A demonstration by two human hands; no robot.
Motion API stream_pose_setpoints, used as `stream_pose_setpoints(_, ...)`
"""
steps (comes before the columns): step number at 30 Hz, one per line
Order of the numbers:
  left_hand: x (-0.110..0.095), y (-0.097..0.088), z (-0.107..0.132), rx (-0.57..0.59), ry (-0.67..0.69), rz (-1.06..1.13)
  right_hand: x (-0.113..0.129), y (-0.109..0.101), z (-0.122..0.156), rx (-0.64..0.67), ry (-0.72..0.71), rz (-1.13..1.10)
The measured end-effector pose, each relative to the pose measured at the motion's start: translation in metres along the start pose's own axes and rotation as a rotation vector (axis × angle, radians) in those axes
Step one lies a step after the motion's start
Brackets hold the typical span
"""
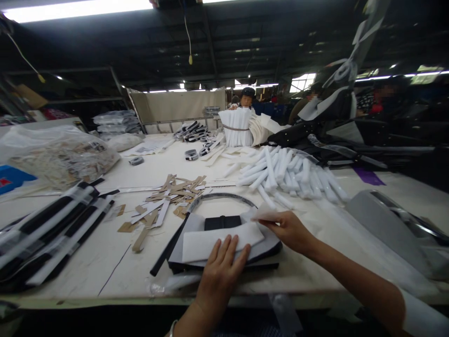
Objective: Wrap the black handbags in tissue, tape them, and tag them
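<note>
A black handbag (245, 267) lies on the table in front of me, its wrapped handle (224, 195) arching toward the far side. A white foam sheet (206, 242) rests across it, over pale tissue-like paper. My left hand (224, 262) lies on the foam sheet with fingers stretched out. At the bag's right side, my right hand (291, 229) pinches a thin whitish sheet (265, 214) between thumb and fingers. A black flap with a strap (222, 222) shows just beyond the foam. To the left, a black strap (170, 245) angles down onto the table.
Brown and white paper strips (164, 201) lie scattered beyond the bag. White padded rolls (291, 173) are heaped behind my right hand. Wrapped black straps (52, 229) lie at left, near a clear plastic bag (70, 159). Another person (248, 98) is across the table.
</note>
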State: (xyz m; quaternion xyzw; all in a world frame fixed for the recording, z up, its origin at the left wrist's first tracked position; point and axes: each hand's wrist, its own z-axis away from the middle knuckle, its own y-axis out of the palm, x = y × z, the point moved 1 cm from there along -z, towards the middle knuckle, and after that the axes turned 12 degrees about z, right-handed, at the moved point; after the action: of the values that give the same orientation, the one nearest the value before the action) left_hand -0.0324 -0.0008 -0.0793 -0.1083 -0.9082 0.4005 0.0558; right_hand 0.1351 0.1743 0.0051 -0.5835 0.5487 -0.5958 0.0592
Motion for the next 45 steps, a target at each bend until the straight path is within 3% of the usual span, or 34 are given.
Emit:
stream_pose_setpoints(7, 0.002, -0.002, -0.008, 0.092, 0.003, -0.022, 0.003, 0.017, 0.048, -0.042, -0.413, 0.371)
stream_pose_setpoints(12, 0.000, 0.001, -0.007, 0.137, -0.020, -0.025, -0.007, 0.032, 0.067, -0.158, -0.517, 0.532)
stream_pose_setpoints(16, -0.003, -0.004, -0.018, 0.205, 0.054, -0.059, -0.014, 0.040, 0.072, -0.220, -0.524, 0.538)
stream_pose_setpoints(20, -0.003, -0.016, -0.032, 0.365, 0.130, -0.043, -0.017, 0.044, 0.074, -0.264, -0.511, 0.523)
stream_pose_setpoints(23, -0.003, -0.023, -0.035, 0.435, 0.116, 0.041, -0.018, 0.048, 0.076, -0.301, -0.503, 0.514)
stream_pose_setpoints(30, -0.005, -0.021, -0.024, 0.397, -0.014, 0.206, -0.021, 0.054, 0.083, -0.283, -0.519, 0.468)
stream_pose_setpoints(36, -0.006, -0.020, -0.026, 0.384, -0.071, 0.298, -0.008, 0.024, 0.085, 0.007, -0.509, 0.286)
stream_pose_setpoints(39, -0.006, -0.021, -0.026, 0.370, -0.100, 0.325, -0.007, 0.012, 0.083, 0.101, -0.407, 0.179)
stream_pose_setpoints(42, -0.007, -0.021, -0.026, 0.370, -0.118, 0.334, -0.012, 0.013, 0.079, 0.010, -0.252, 0.105)
stream_pose_setpoints(45, -0.008, -0.021, -0.027, 0.389, -0.125, 0.335, -0.016, 0.022, 0.075, -0.126, -0.204, 0.080)
